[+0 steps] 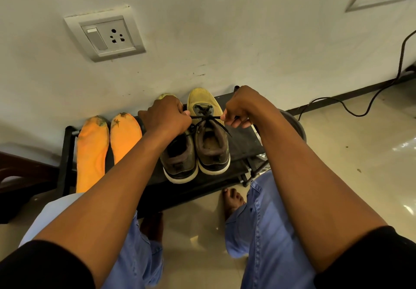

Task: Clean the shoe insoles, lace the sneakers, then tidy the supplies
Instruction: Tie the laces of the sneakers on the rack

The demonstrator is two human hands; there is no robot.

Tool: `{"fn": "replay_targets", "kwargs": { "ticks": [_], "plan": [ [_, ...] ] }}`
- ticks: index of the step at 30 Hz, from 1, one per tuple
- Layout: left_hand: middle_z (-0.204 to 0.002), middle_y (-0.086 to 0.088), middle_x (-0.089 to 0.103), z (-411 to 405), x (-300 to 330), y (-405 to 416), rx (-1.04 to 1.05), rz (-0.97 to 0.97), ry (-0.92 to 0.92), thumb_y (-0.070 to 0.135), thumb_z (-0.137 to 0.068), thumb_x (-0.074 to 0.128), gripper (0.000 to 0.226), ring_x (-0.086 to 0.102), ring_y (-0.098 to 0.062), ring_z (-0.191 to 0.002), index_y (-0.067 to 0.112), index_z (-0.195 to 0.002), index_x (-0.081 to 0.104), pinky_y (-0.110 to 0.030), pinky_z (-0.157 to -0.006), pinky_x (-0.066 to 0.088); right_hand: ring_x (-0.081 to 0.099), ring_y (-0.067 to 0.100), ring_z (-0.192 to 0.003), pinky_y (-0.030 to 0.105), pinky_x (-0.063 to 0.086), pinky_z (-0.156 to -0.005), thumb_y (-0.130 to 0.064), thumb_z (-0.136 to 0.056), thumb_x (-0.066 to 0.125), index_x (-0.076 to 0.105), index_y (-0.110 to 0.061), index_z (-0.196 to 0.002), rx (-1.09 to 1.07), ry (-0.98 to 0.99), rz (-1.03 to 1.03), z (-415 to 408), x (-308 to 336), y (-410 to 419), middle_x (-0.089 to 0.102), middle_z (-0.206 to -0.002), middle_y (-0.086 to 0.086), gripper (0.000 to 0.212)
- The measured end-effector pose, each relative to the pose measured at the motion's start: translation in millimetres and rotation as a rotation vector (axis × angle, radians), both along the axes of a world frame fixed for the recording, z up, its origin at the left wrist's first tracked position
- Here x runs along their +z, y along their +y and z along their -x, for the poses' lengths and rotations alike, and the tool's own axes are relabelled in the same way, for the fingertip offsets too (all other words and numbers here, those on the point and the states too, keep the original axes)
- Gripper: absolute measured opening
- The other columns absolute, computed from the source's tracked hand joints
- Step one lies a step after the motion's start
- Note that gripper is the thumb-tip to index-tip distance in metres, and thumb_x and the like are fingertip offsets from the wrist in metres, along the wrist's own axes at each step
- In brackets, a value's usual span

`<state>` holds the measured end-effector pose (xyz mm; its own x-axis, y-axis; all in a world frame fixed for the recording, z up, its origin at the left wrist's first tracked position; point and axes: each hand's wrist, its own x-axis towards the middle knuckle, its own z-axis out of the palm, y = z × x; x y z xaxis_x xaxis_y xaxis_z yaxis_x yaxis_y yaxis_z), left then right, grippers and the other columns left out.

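Two yellow sneakers with dark heels stand side by side on a low black rack, toes toward the wall. The right sneaker has a black lace threaded through its eyelets. My left hand pinches one lace end and my right hand pinches the other, and the lace is stretched taut between them. The left sneaker is partly hidden under my left hand. Two orange insoles with dirty toe ends lie on the rack to the left.
The rack stands against a white wall with a switch socket. A black cable trails over the tiled floor at right. A grey round object sits behind my right arm. My bare feet rest in front of the rack.
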<state>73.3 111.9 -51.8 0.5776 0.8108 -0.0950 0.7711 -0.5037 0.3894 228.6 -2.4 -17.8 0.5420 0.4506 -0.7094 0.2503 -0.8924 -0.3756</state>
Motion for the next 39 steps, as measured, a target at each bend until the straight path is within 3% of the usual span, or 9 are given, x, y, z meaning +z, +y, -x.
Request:
{"fn": "replay_targets", "kwargs": {
  "ticks": [9, 13, 17, 22, 28, 30, 34, 37, 39],
  "plan": [
    [-0.068, -0.005, 0.059, 3.6, -3.7, -3.5, -0.019, -0.061, 0.015, 0.035, -0.083, 0.068, 0.028, 0.061, -0.035, -0.072, 0.017, -0.066, 0.057, -0.052, -0.085, 0.053, 0.062, 0.016, -0.083, 0.035, 0.049, -0.083, -0.013, -0.095, 0.057, 0.075, -0.016, -0.105, 0.028, -0.008, 0.022, 3.4, 4.7, -4.2, 0.07, -0.092, 0.004, 0.021],
    [-0.067, -0.004, 0.058, 3.5, -4.2, -5.3, -0.018, -0.111, 0.026, 0.034, -0.083, 0.068, 0.027, 0.061, -0.034, -0.073, 0.017, -0.065, 0.057, -0.049, -0.084, 0.05, 0.06, 0.016, -0.083, 0.036, 0.049, -0.085, -0.013, -0.095, 0.056, 0.069, -0.018, -0.096, 0.045, -0.009, 0.034, 3.4, 3.9, -4.3, 0.067, -0.091, 0.003, 0.015],
    [-0.068, -0.003, 0.06, 4.7, -4.8, -4.7, -0.02, -0.125, 0.032, 0.034, -0.084, 0.067, 0.024, 0.06, -0.032, -0.073, 0.017, -0.069, 0.061, -0.047, -0.085, 0.047, 0.055, 0.016, -0.083, 0.035, 0.044, -0.082, -0.014, -0.099, 0.05, 0.067, -0.018, -0.099, 0.055, 0.045, 0.063, 4.8, 3.9, -5.6, 0.062, -0.091, 0.002, 0.017],
    [-0.081, -0.001, 0.068, 8.0, -9.6, 2.5, -0.025, -0.023, -0.039, 0.047, -0.09, 0.067, 0.029, 0.063, -0.032, -0.085, 0.02, -0.079, 0.069, -0.04, -0.081, 0.044, 0.041, 0.012, -0.067, 0.029, 0.038, -0.074, -0.01, -0.105, 0.045, 0.056, -0.021, -0.083, 0.052, 0.149, -0.008, 4.8, 8.6, -14.9, 0.049, -0.074, -0.001, 0.027],
    [-0.094, 0.007, 0.075, 10.5, -2.0, 4.5, -0.094, 0.107, -0.17, 0.044, -0.091, 0.07, 0.017, 0.069, -0.022, -0.093, 0.032, -0.079, 0.071, -0.031, -0.074, 0.048, 0.064, 0.018, -0.101, 0.04, 0.052, -0.101, -0.012, -0.098, 0.063, 0.071, -0.01, -0.106, 0.052, -0.002, -0.146, 7.1, 5.9, -11.9, 0.07, -0.099, 0.004, 0.011],
    [-0.095, 0.006, 0.076, 10.2, -0.7, 5.1, -0.099, 0.104, -0.197, 0.041, -0.091, 0.072, 0.012, 0.069, -0.02, -0.094, 0.029, -0.089, 0.075, -0.028, -0.073, 0.044, 0.069, 0.023, -0.104, 0.042, 0.058, -0.091, -0.014, -0.092, 0.071, 0.075, -0.008, -0.106, 0.033, -0.091, -0.254, 8.2, 3.0, -10.8, 0.073, -0.107, 0.009, 0.016],
    [-0.101, 0.004, 0.076, 9.3, -1.5, 6.1, -0.102, 0.086, -0.214, 0.037, -0.09, 0.073, 0.02, 0.069, -0.019, -0.097, 0.024, -0.106, 0.076, -0.028, -0.075, 0.045, 0.068, 0.025, -0.101, 0.036, 0.058, -0.081, -0.012, -0.088, 0.074, 0.078, -0.01, -0.101, 0.023, -0.142, -0.351, 10.3, 1.6, -10.5, 0.074, -0.103, 0.009, 0.013],
    [-0.104, 0.004, 0.075, 8.1, -3.0, 3.7, -0.119, 0.055, -0.203, 0.037, -0.09, 0.071, 0.025, 0.068, -0.021, -0.101, 0.025, -0.111, 0.075, -0.034, -0.084, 0.054, 0.068, 0.021, -0.096, 0.028, 0.054, -0.073, -0.01, -0.087, 0.075, 0.078, -0.01, -0.099, 0.008, -0.16, -0.416, 13.1, 0.7, -11.2, 0.074, -0.096, 0.005, 0.013],
    [-0.107, 0.004, 0.075, 8.3, -1.7, 0.6, -0.129, 0.028, -0.199, 0.037, -0.09, 0.07, 0.026, 0.068, -0.023, -0.104, 0.026, -0.113, 0.074, -0.041, -0.091, 0.056, 0.067, 0.02, -0.095, 0.029, 0.054, -0.078, -0.012, -0.085, 0.078, 0.079, -0.01, -0.099, 0.01, -0.212, -0.433, 15.6, -1.6, -11.1, 0.074, -0.098, 0.005, 0.014]
  ]
}}
